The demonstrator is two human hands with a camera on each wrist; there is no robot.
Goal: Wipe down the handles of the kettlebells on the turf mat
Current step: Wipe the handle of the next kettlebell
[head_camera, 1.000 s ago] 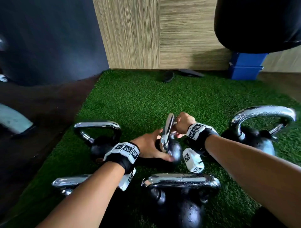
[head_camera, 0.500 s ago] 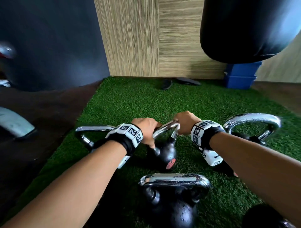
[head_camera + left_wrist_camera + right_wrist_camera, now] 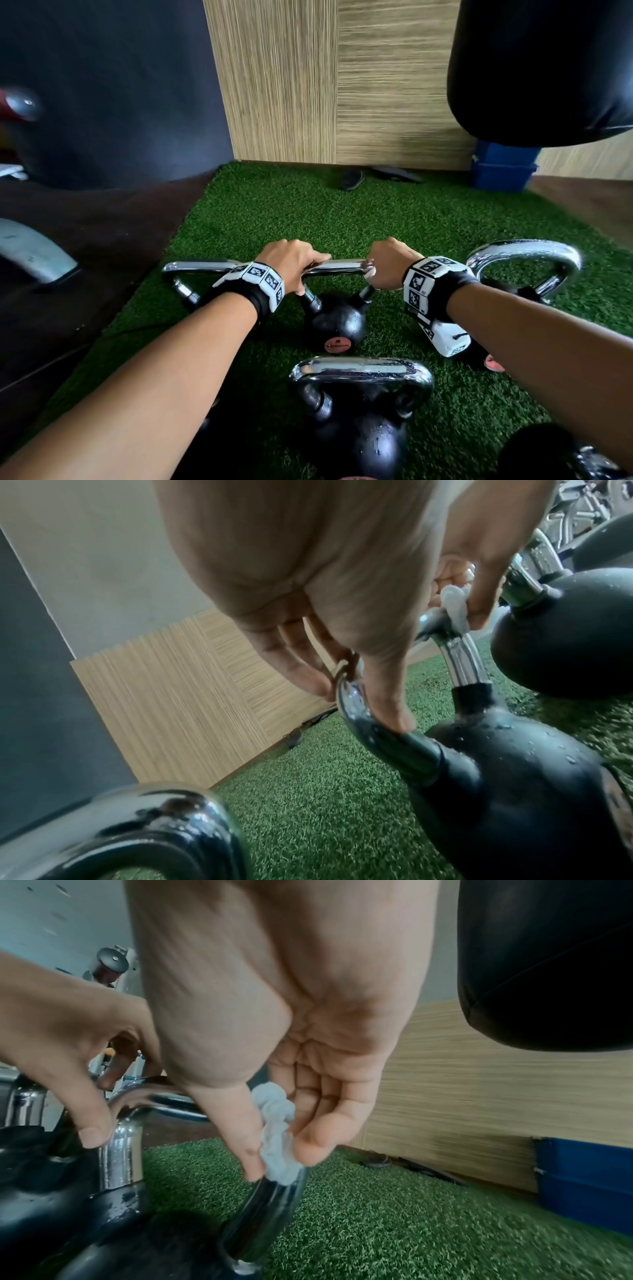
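A small black kettlebell (image 3: pixel 337 325) stands upright in the middle of the green turf mat (image 3: pixel 342 219). Its chrome handle (image 3: pixel 337 266) runs level between my hands. My left hand (image 3: pixel 294 263) grips the handle's left end, fingers curled over it (image 3: pixel 346 685). My right hand (image 3: pixel 387 263) is at the handle's right corner and pinches a crumpled white wipe (image 3: pixel 277 1137) against the chrome between thumb and fingers. In the left wrist view the wipe (image 3: pixel 455 612) shows under the right hand's fingers. Water drops sit on the bell (image 3: pixel 514 777).
Other chrome-handled kettlebells stand around: one close in front (image 3: pixel 361 373), one to the right (image 3: pixel 524 253), one to the left (image 3: pixel 191 267), one at the bottom right (image 3: pixel 548 455). A black punching bag (image 3: pixel 541 68) hangs at upper right above a blue box (image 3: pixel 500 171). Dark flooring borders the mat's left side.
The middle kettlebell, tipped with its handle edge-on a second ago, now stands upright with the handle level. My left hand moved from its body up onto the handle.
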